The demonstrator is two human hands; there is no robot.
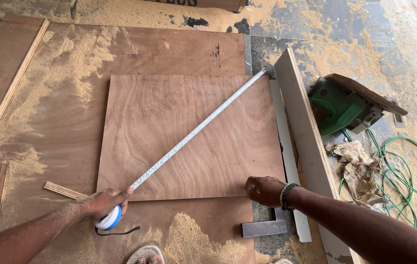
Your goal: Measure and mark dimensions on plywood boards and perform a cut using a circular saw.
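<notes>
the left hand (102, 203), lower left of the frame, is closed around a blue and white tape measure case (108, 221). its tape (196, 131) runs diagonally across a square plywood panel (189, 137) at centre. the right hand (266, 189) rests curled, fingers together, on the panel's lower right corner.

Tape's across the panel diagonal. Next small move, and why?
Probably ease the tape case under the left hand onto the plywood panel's near-left corner: the blade reaches the far-right corner, the case sits just outside. The right hand steadies the near edge.
</notes>
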